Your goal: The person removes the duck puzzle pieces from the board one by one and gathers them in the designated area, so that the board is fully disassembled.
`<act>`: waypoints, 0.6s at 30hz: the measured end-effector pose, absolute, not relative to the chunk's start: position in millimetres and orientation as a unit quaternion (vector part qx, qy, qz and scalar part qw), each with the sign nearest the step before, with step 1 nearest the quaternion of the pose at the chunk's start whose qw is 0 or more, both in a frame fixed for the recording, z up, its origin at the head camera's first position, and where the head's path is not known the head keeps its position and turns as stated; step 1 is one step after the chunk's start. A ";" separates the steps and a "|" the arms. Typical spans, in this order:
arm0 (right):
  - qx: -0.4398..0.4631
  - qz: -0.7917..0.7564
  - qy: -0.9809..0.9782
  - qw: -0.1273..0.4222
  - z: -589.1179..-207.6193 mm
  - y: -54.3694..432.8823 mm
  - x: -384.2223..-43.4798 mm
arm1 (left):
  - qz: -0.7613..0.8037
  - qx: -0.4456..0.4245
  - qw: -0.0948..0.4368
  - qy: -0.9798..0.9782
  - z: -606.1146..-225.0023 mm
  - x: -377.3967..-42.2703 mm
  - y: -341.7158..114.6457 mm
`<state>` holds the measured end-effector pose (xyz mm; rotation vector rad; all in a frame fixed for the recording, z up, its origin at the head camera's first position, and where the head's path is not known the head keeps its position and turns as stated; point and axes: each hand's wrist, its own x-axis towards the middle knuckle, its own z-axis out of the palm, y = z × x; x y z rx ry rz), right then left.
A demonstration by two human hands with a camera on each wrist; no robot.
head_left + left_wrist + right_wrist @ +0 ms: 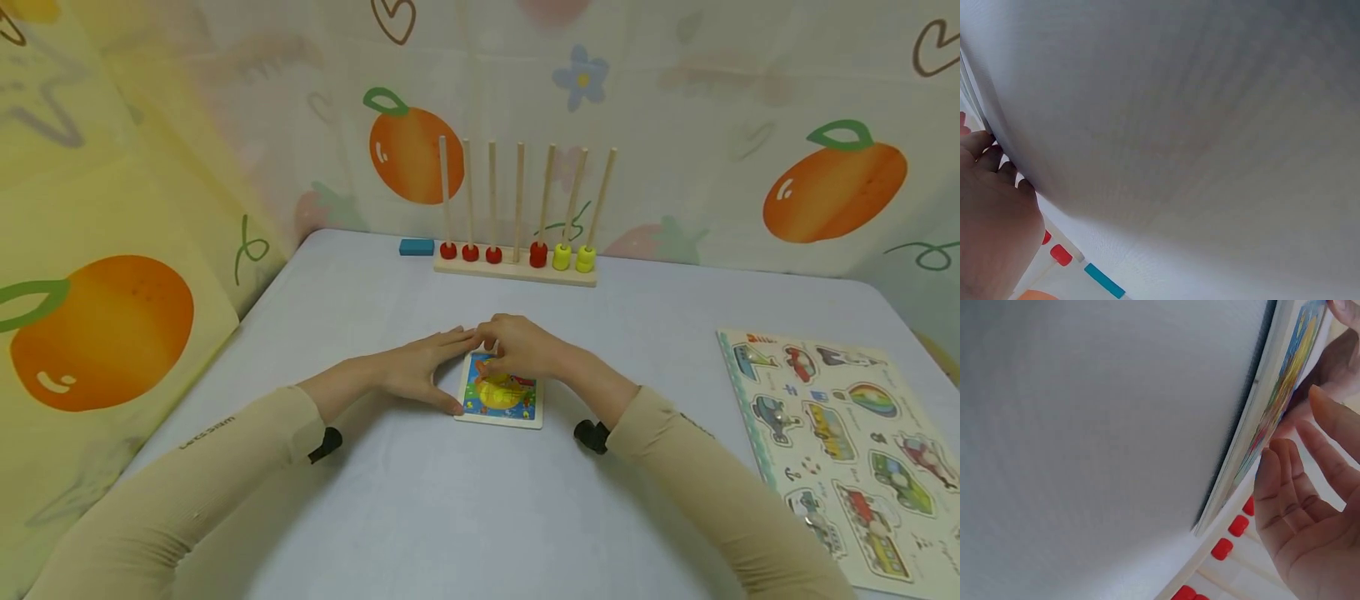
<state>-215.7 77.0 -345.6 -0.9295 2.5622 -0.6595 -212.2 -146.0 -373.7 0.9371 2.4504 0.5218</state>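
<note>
A small square picture puzzle (500,396) lies flat on the table, with a yellow duck-like figure on blue inside a pale frame. My left hand (412,371) steadies its left side. The thumb is by the lower left corner and the extended fingers reach the top edge. Over the puzzle's upper part arches my right hand (521,346), fingers bent loosely and tips near the picture. In the right wrist view this hand (1316,519) shows spread fingers beside the puzzle (1279,394), with no piece visible between them. The left wrist view shows the left hand (997,219) but not the picture.
A wooden rack (517,271) with upright pegs and red and yellow beads stands at the back. Left of it lies a blue block (416,247). On the right is a large vehicle puzzle board (787,475). A patterned cloth (675,108) hangs behind the white table (480,517).
</note>
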 end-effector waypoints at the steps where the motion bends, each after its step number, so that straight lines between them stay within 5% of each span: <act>1: -0.325 -0.230 0.901 0.170 -345.7 76.2 -215.3 | 0.190 0.341 0.231 0.891 -373.8 -212.3 -146.2; 18: -0.306 -0.218 0.911 0.171 -356.0 72.6 -214.7 | 0.185 0.334 0.230 0.895 -377.1 -214.0 -145.9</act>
